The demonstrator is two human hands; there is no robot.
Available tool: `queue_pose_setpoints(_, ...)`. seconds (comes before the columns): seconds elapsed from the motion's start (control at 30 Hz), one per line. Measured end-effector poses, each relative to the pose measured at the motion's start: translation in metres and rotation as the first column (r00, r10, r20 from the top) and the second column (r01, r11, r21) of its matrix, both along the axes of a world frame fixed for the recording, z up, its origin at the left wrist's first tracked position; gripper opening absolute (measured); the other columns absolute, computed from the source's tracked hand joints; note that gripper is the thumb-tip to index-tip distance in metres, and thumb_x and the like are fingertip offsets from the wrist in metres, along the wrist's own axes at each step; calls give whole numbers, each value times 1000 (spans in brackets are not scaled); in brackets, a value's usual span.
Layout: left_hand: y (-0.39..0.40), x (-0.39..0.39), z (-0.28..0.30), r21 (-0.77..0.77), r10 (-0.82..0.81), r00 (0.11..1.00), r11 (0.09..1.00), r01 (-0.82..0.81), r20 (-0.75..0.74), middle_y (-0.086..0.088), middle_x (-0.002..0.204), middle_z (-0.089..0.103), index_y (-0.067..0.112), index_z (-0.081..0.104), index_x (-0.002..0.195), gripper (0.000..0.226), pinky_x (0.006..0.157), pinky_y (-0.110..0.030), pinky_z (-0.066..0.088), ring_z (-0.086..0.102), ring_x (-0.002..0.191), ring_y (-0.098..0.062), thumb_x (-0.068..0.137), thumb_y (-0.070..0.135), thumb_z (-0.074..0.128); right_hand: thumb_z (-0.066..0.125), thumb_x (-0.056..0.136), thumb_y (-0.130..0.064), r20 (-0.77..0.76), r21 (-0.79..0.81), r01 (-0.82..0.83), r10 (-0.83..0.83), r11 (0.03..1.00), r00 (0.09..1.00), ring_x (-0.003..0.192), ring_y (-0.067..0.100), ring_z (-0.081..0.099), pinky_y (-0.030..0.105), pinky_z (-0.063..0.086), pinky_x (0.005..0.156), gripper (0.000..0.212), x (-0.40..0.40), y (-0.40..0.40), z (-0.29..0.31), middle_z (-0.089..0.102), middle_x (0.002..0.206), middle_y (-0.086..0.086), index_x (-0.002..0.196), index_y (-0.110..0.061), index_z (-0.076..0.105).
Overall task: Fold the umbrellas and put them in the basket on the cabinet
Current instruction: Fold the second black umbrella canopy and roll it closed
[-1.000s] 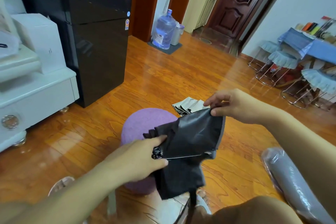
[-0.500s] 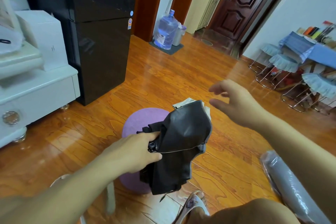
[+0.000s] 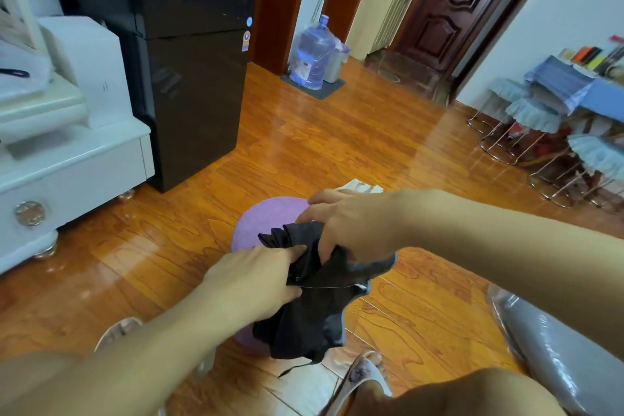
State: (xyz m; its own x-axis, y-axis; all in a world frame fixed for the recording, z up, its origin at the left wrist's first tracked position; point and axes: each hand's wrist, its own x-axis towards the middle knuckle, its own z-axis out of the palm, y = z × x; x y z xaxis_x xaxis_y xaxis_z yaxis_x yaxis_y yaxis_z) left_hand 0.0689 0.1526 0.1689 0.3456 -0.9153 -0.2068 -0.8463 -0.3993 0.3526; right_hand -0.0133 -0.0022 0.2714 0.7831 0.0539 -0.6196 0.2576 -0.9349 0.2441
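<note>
A black folding umbrella (image 3: pixel 310 311) hangs in front of me, its loose canopy bunched and drooping over a purple round stool (image 3: pixel 266 219). My left hand (image 3: pixel 256 280) grips the umbrella around its middle, from the left. My right hand (image 3: pixel 347 223) comes over the top and clutches the upper folds of the fabric. A second umbrella with a pale patterned canopy (image 3: pixel 361 186) lies on the floor behind my right hand, mostly hidden. The white cabinet (image 3: pixel 74 165) stands at the left; I cannot make out a basket on it.
A black fridge (image 3: pixel 189 78) stands beside the cabinet. A water bottle (image 3: pixel 312 57) sits by the doorway. Stools with blue covers (image 3: pixel 533 118) and a table are at the right. A grey plastic-wrapped cushion (image 3: pixel 553 361) lies at the lower right. My knee and slippers are below.
My right hand let go of the spread canopy edge, lifted away, then came back down onto the top of the umbrella and gathered the fabric. The canopy went from stretched out to bunched.
</note>
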Motion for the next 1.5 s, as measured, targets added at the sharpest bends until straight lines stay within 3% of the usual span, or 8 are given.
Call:
queue_pose_setpoints(0.2, -2, 2, -5, 50, -6, 999, 999, 8, -44, -1, 150, 53, 56, 19, 155, 70, 95, -39, 48, 56, 129, -32, 95, 61, 55, 65, 92, -46, 150, -154, -219, 242, 963, 959, 145, 35, 27, 50, 30, 116, 24, 0, -14, 14, 45, 153, 3, 104, -31, 79)
queue_pose_setpoints(0.33, -6, 6, -5, 49, -3, 986, 999, 12, -168, 5, 156, 47, 56, 22, 155, 73, 101, -34, 47, 51, 136, -26, 93, 61, 59, 70, 92, -34, 418, 242, -89, -21, 966, 908, 125, 26, 49, 32, 40, 100, 21, 1, -28, 41, 63, 131, 4, 80, -20, 76)
queue_pose_setpoints(0.43, -6, 9, -6, 42, -21, 972, 999, 32, -236, 8, 145, 57, 58, 31, 150, 68, 95, -32, 50, 57, 128, -23, 91, 57, 65, 67, 96, -35, 541, 255, -56, -94, 965, 836, 111, 25, 55, 38, 46, 98, 19, 0, -41, 42, 68, 115, 1, 90, -17, 71)
queue_pose_setpoints(0.57, -5, 11, -13, 53, -18, 956, 998, 35, -294, 12, 122, 68, 56, 50, 134, 51, 91, -34, 54, 64, 110, -18, 87, 56, 69, 72, 84, -56, 84, 428, 480, -563, 766, 822, 126, 1, 44, 26, 34, 102, 59, -15, -53, 53, 51, 137, -23, 137, -38, 53)
queue_pose_setpoints(0.8, 1, 9, -16, 18, -107, 969, 993, 113, -223, 17, 110, 70, 58, 51, 124, 45, 88, -36, 55, 66, 104, -16, 83, 60, 69, 78, 82, -53, -111, 424, 578, -593, 697, 797, 151, 12, 20, 42, 23, 122, 93, -17, -58, -3, 28, 162, -13, 157, -40, 24)
queue_pose_setpoints(1.03, 5, 16, -16, -43, -209, 941, 978, 205, -264, 25, 97, 68, 61, 52, 121, 43, 81, -27, 53, 64, 94, -3, 82, 61, 71, 72, 94, -27, -263, 630, 642, -659, 436, 705, 76, 5, 68, 19, 51, 67, 11, -24, -67, -30, 74, 83, -9, 95, -17, 74)
queue_pose_setpoints(1.23, 11, 20, 1, -23, -348, 918, 937, 350, -189, 26, 75, 58, 69, 45, 106, 27, 58, -18, 34, 51, 73, 1, 88, 63, 64, 64, 100, -27, -37, 691, 487, -647, 534, 762, 60, -3, 45, 16, 38, 62, 28, -19, -68, -49, 54, 63, -17, 72, -25, 60)
queue_pose_setpoints(1.5, 21, 17, 13, -33, -323, 939, 946, 322, -118, 0, 93, 61, 73, -13, 142, 92, 77, -34, 47, 57, 84, -17, 87, 71, 60, 62, 101, -33, -98, 755, 503, -686, 421, 721, 68, 1, 54, 19, 44, 66, 25, -32, -73, -77, 62, 72, -16, 76, -29, 66)
